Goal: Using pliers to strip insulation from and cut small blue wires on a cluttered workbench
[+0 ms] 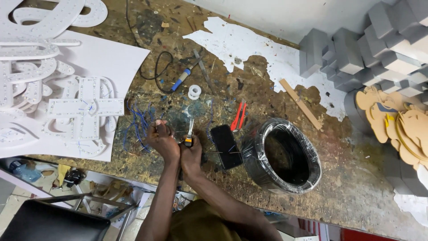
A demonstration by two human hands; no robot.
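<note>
Two hands close together at near edge of surface [133, 27]. Left hand [161, 138] closed, pinching thin wire [176, 132]; I can barely make wire out. Right hand [191, 154] wrapped round small pliers-type tool [190, 134], tip pointing away from me. Black phone [226, 146] just right of right hand, black wire coil [285, 156] beyond it. Blue wire scraps [138, 120] just beyond left hand. My judgement: keep wire taut, bite lightly, pull straight along wire.
</note>
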